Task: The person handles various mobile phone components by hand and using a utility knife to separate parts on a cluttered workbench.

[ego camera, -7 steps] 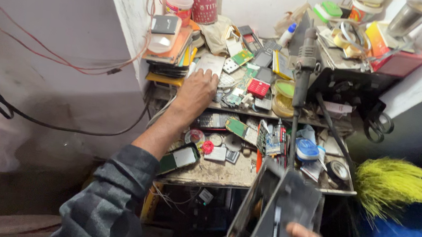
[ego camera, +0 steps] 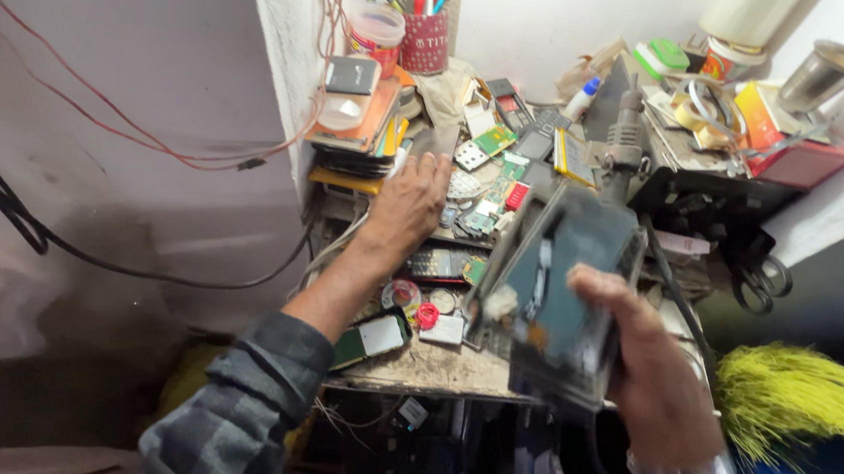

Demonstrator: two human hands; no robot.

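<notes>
My left hand (ego camera: 407, 204) reaches forward over a cluttered workbench (ego camera: 432, 368), palm down, fingers spread on a heap of phone parts and small green circuit boards (ego camera: 495, 140). My right hand (ego camera: 654, 371), with a metal watch band on the wrist, holds a dark flat tray-like box (ego camera: 566, 289) tilted up over the bench's right half. The box is blurred, and pale bits show inside it. A keypad phone (ego camera: 435, 263) lies just under my left wrist.
A stack of phones and boxes (ego camera: 356, 121) stands at the back left by the wall. A red pen cup (ego camera: 424, 39) and a plastic cup sit behind. A hot-air tool (ego camera: 626, 133), tape rolls, a steel cup (ego camera: 821, 76), scissors (ego camera: 760, 279) and a yellow brush (ego camera: 801, 397) crowd the right side. Cables hang on the left wall.
My right hand has lifted the dark box up and forward, from the bottom edge to over the bench. My left hand stays on the parts heap.
</notes>
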